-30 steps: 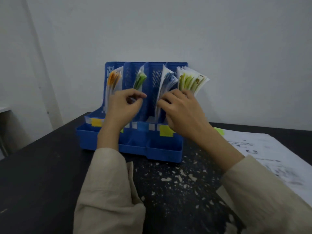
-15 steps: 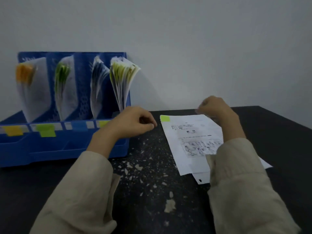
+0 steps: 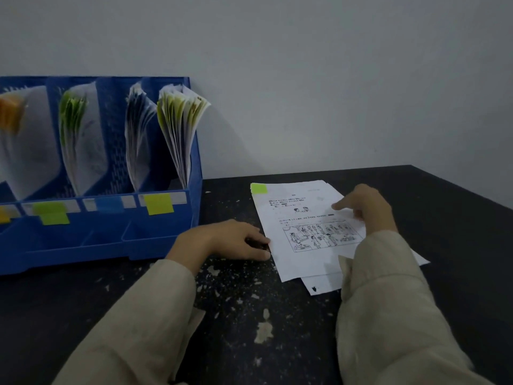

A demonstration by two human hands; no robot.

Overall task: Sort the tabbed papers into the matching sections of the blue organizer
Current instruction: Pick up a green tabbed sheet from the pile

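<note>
Nearest the camera, two beige sleeves [image 3: 388, 315] entered from the bottom edge, which cut off both forearms. They lay over a black table [image 3: 277, 343] whose surface was flecked with pale chips and scuffs. The left hand [image 3: 227, 241] lay low on the table, knuckles up, its fingers loosely bent with the fingertips [image 3: 265, 240] at the left edge of the top sheet [image 3: 302, 240]; whether they pinched that edge or only touched it could not be told, since the contact point lay in shadow. The right hand [image 3: 366, 207] rested over the right side of the same sheet with its fingers extended toward the left and gripping nothing visible; the right sleeve hid the sheet's lower right part. The top sheet carried a green tab [image 3: 259, 188] at its upper left corner, lines of print too small to read, and a framed drawing of figures. A lower sheet [image 3: 322, 284] showed only as a corner below it. Farther back and to the left stood the blue organizer [image 3: 194, 195], against the grey wall [image 3: 305, 79] and cut off by the left frame edge. Its four visible sections held upright papers: orange-tabbed papers [image 3: 11, 115], blurred and partly out of frame, then green-tabbed papers [image 3: 73, 112], blue-tabbed papers [image 3: 137, 118] and yellow-tabbed papers [image 3: 180, 115]. Coloured labels on the front rail matched each section.
</note>
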